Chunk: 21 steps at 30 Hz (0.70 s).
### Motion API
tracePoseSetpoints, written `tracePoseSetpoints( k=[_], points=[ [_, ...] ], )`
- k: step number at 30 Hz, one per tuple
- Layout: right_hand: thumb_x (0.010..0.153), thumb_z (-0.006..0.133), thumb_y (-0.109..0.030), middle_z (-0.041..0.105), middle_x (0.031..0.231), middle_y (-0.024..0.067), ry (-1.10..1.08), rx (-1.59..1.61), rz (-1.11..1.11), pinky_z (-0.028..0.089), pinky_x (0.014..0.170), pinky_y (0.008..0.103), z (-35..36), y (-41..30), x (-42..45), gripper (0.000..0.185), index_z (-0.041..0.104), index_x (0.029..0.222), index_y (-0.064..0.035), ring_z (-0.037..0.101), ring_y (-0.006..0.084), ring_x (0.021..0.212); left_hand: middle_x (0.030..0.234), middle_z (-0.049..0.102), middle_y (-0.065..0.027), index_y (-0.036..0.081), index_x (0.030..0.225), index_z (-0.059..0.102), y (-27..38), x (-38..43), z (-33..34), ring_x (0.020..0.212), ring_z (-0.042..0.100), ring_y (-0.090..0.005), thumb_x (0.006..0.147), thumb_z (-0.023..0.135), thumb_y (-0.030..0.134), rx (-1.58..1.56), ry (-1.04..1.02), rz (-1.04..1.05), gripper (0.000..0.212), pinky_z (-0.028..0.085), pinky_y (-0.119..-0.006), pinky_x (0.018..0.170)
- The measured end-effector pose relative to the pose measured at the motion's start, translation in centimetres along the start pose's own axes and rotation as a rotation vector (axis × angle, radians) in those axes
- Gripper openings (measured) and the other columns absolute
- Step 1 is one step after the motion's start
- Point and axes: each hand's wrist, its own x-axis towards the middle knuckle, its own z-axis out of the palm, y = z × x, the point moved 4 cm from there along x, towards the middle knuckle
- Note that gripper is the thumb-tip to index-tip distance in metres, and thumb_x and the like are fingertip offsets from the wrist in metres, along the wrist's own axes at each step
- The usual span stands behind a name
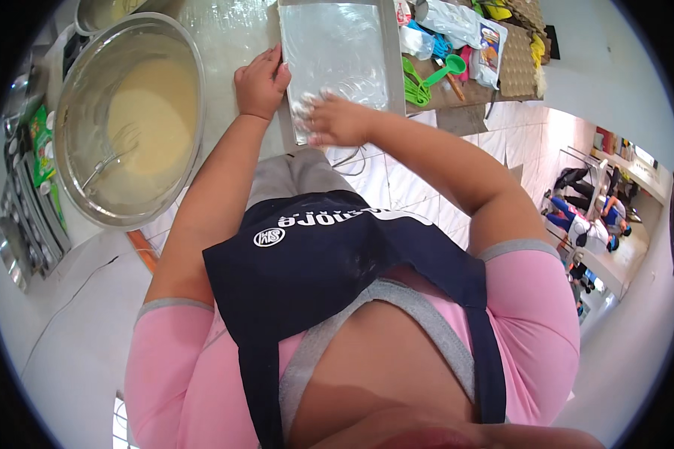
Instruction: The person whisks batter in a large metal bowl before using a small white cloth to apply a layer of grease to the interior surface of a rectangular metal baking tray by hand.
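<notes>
A rectangular metal baking pan lies before me, its shiny bottom streaked with a whitish greasy film. At its left side, my left hand holds the rim with the thumb and fingers. My right hand is spread low over the near left corner of the pan. White, creamy smears coat its fingertips, which are blurred. To the left of the pan stands a large steel bowl of pale yellow batter. A wire whisk leans inside, its wires partly sunk in the batter.
Green measuring spoons, a green scoop and plastic packets crowd the right side beside egg trays. Stacked muffin tins and another bowl lie left. People sit in the background at right.
</notes>
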Motion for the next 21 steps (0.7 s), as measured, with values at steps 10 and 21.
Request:
tracePoseSetpoints(
  k=[10, 21],
  points=[
    [0.092, 0.036, -0.053, 0.032, 0.146, 0.0117, 0.275, -0.133, 0.376, 0.020, 0.111, 0.0455, -4.0, 11.2, -1.2, 0.062, 0.035, 0.140, -0.0138, 0.022, 0.0315, 0.137, 0.114, 0.063, -0.0091, 0.011, 0.121, 0.059, 0.5, 0.3, 0.0, 0.108, 0.057, -0.0207, 0.083, 0.049, 0.035, 0.024, -0.014, -0.008, 0.045, 0.039, -0.037, 0.085],
    [0.092, 0.030, -0.054, 0.016, 0.153, 0.0055, 0.137, -0.054, 0.398, 0.014, 0.103, 0.0683, -5.7, 11.3, 0.5, 0.055, 0.028, 0.143, -0.0327, 0.012, 0.0364, 0.139, 0.125, 0.054, -0.0202, 0.009, 0.126, 0.054, 0.0, -0.1, -0.4, 0.117, 0.051, -0.0304, 0.089, 0.049, 0.036, -0.138, -0.120, -0.215, 0.046, 0.038, -0.036, 0.099]
  ],
)
